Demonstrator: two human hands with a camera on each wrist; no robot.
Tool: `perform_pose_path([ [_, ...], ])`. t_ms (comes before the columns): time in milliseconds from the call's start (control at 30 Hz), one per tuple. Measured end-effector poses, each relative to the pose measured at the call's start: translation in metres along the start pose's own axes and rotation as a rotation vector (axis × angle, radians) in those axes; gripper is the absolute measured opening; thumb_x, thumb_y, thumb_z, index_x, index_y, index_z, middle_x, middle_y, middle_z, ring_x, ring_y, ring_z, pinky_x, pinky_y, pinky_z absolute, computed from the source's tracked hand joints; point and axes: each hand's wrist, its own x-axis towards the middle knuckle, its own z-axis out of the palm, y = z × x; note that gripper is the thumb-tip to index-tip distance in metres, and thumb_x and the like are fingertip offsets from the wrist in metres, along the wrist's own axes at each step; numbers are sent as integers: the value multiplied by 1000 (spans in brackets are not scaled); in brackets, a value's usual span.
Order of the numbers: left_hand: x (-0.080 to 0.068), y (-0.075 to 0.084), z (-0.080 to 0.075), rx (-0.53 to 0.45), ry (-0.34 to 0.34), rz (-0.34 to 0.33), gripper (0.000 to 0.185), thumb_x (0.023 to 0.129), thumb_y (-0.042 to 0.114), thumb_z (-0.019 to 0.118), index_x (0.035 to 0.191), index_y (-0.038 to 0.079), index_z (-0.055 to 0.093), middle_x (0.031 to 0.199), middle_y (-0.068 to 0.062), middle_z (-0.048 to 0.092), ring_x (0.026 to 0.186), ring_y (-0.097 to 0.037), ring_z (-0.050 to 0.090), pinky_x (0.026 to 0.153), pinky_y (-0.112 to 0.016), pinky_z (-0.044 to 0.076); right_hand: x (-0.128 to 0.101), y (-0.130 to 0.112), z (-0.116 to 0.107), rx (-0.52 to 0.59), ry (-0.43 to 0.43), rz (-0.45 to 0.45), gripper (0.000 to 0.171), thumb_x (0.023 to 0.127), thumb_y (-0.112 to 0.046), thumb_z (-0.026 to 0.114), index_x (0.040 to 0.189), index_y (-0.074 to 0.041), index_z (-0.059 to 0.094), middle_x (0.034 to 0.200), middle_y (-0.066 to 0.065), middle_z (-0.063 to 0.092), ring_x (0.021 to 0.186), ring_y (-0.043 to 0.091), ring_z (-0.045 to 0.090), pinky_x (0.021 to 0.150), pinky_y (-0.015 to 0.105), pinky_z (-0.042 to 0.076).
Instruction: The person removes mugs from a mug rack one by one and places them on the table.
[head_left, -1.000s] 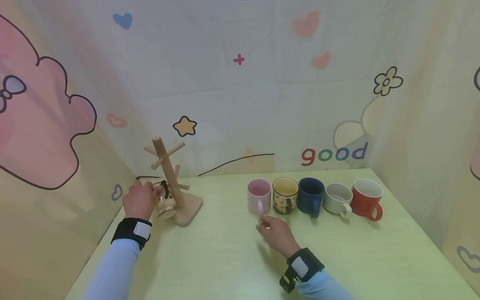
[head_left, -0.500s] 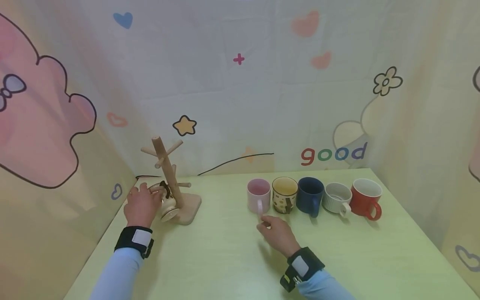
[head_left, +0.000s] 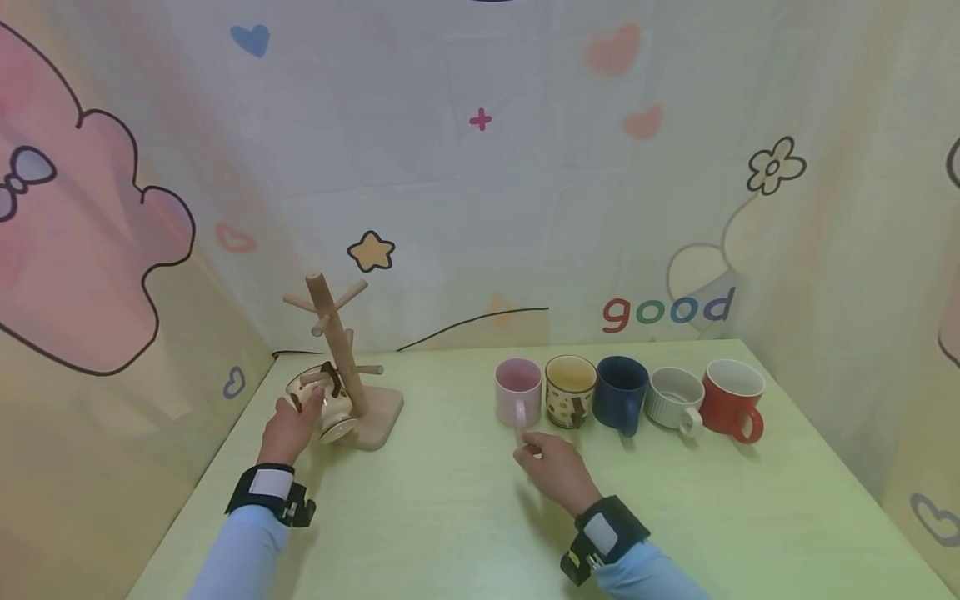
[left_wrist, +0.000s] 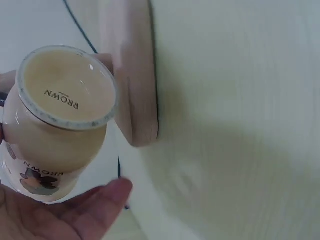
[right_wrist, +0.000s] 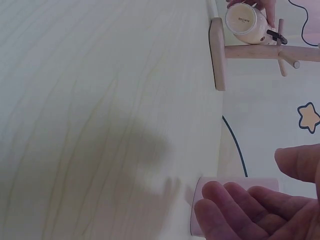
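A cream mug (head_left: 324,406) (left_wrist: 56,117) (right_wrist: 244,22) with a cartoon print hangs tilted on a low peg of the wooden mug tree (head_left: 337,350) (right_wrist: 217,55), its bottom facing me. My left hand (head_left: 289,428) (left_wrist: 55,216) lies under and beside the mug, its straight fingers touching the mug's side. My right hand (head_left: 551,467) (right_wrist: 255,210) rests on the table just in front of the pink mug (head_left: 517,392) (right_wrist: 235,183), fingers loosely curled, holding nothing.
Right of the pink mug stand a yellow dotted mug (head_left: 570,392), a navy mug (head_left: 621,392), a white ribbed cup (head_left: 675,398) and a red mug (head_left: 733,398) in a row. The pale green table (head_left: 450,517) is walled by printed cloth behind and at both sides.
My left hand has drawn back toward me from around the cream mug, which stays on its peg. The right hand has not moved.
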Motion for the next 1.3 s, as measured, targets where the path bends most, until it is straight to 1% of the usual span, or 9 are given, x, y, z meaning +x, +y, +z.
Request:
perform_pose_path([
  [167, 3, -1, 3, -208, -96, -38, 95, 101, 61, 31, 142, -23, 16, 137, -43, 35, 120, -50, 48, 93, -51, 50, -1, 0, 0, 1, 1, 3, 35, 95, -15, 63, 125, 4, 64, 104, 11, 70, 86, 21, 63, 76, 40, 53],
  [333, 6, -1, 7, -297, -90, -76, 91, 101, 59, 36, 144, -20, 20, 138, -38, 36, 122, -45, 46, 98, -49, 48, -2, 0, 1, -8, 10, -4, 36, 95, -15, 63, 125, 4, 64, 104, 11, 71, 86, 21, 64, 75, 40, 53],
  [533, 4, -1, 7, -375, -78, -113, 93, 101, 56, 38, 149, -18, 9, 147, -37, 25, 128, -42, 39, 103, -51, 42, -2, 2, 2, 9, 0, 14, 35, 95, -15, 63, 125, 3, 65, 104, 11, 70, 87, 22, 63, 75, 40, 53],
  [633, -2, -2, 5, -374, -30, -99, 90, 101, 55, 37, 147, -18, 12, 144, -36, 28, 125, -40, 38, 103, -49, 40, -2, 3, 3, 14, -5, 26, 34, 96, -16, 63, 124, 2, 65, 104, 10, 70, 83, 20, 62, 72, 38, 52],
  [767, -11, -2, 0, -369, 60, -81, 85, 100, 56, 38, 139, -18, 26, 132, -31, 36, 117, -39, 39, 100, -50, 35, -1, 3, 3, 20, -9, 38, 32, 96, -16, 62, 123, 1, 66, 102, 9, 70, 79, 18, 59, 68, 35, 50],
  [833, -15, -3, -2, -371, 95, -82, 88, 100, 58, 38, 141, -18, 24, 136, -34, 34, 122, -41, 36, 104, -53, 31, -1, 4, 3, 21, -8, 40, 32, 96, -16, 63, 123, 1, 66, 102, 9, 70, 80, 19, 60, 69, 37, 51],
  [1000, -28, -7, -3, -465, 165, -91, 89, 100, 58, 37, 147, -15, 17, 148, -36, 25, 137, -44, 25, 113, -57, 20, -2, 4, 3, -3, 0, 21, 34, 95, -16, 63, 124, 2, 65, 105, 11, 70, 91, 25, 64, 79, 44, 53],
  [1167, -39, -7, 2, -591, 243, -87, 82, 100, 53, 42, 147, -10, 19, 147, -31, 30, 134, -39, 29, 111, -53, 23, -2, 4, 4, -23, 12, 2, 33, 95, -15, 63, 123, 2, 66, 105, 12, 71, 94, 27, 65, 82, 47, 52],
  [1300, -50, -4, 8, -602, 299, -90, 82, 99, 54, 44, 147, -8, 18, 144, -31, 32, 130, -39, 32, 108, -53, 25, -1, 3, 4, -22, 14, -12, 31, 95, -15, 63, 121, 2, 67, 104, 12, 70, 93, 27, 64, 82, 47, 52],
])
